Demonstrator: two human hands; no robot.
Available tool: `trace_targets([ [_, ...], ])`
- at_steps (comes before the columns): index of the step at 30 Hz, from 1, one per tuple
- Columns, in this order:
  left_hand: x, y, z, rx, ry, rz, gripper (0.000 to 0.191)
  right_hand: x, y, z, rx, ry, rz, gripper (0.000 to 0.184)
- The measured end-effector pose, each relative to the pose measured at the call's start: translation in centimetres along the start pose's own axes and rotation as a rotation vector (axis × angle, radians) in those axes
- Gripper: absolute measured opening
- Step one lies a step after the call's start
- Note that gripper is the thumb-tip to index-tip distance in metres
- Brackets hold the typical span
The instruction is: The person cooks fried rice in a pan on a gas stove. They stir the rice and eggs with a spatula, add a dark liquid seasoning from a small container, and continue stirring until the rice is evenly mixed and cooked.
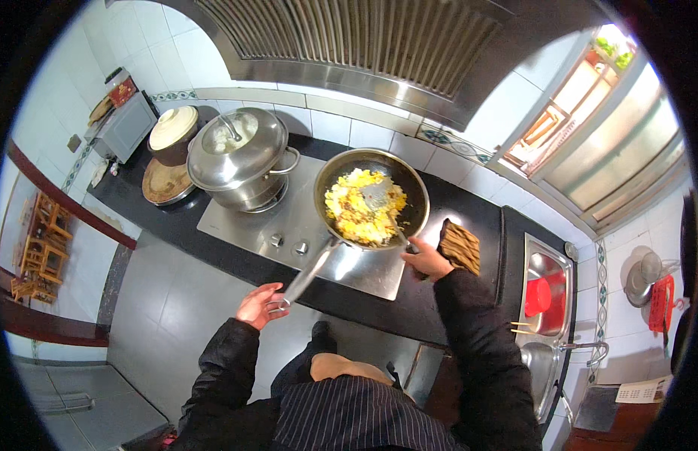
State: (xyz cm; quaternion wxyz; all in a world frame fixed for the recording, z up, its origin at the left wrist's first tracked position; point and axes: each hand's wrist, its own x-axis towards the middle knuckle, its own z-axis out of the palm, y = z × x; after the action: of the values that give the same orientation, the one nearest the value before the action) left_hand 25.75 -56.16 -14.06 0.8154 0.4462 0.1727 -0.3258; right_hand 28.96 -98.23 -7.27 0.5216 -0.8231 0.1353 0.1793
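On the right burner sits a frying pan (pixel 419 169) of egg fried rice (pixel 352 211), yellow and white with browned bits. A metal spatula (pixel 377 194) rests its blade in the food. My right hand (pixel 431 259) grips the spatula's handle at the pan's lower right rim. The pan's long metal handle (pixel 312 273) points down to the left. Beside its looped end, my left hand (pixel 261 306) is open, palm up and fingers apart. The fingertips are at the handle's end; whether they touch it is hard to tell.
A lidded steel pot (pixel 236 163) stands on the left burner of the gas stove (pixel 253 225). Behind it are a lidded crock (pixel 173 135) and round board (pixel 165 181). To the right lie a folded brown cloth (pixel 459 247) and the sink (pixel 552 265) with a red container (pixel 537 297). A range hood (pixel 349 45) hangs above.
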Motion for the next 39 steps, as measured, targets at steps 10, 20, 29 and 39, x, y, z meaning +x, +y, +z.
trace_targets([
  [10, 7.0, 4.3, 7.8, 0.701, -0.386, -0.247, 0.069, 2.9, -21.8, -8.1, -1.323, 0.077, 0.004, 0.022],
  [20, 6.1, 3.4, 8.6, 0.99, -0.217, -0.018, 0.047, 8.1, -18.5, -12.1, -1.035, -0.111, 0.021, 0.02],
  [29, 6.1, 4.6, 8.9, 1.056, -0.194, -0.068, 0.039, 8.3, -9.7, -9.5, -0.904, 0.065, -0.378, 0.032],
  [39, 5.5, 4.9, 9.6, 1.105, -0.161, -0.068, 0.049, -0.1, -15.0, -8.0, -1.414, 0.158, -0.68, 0.032],
])
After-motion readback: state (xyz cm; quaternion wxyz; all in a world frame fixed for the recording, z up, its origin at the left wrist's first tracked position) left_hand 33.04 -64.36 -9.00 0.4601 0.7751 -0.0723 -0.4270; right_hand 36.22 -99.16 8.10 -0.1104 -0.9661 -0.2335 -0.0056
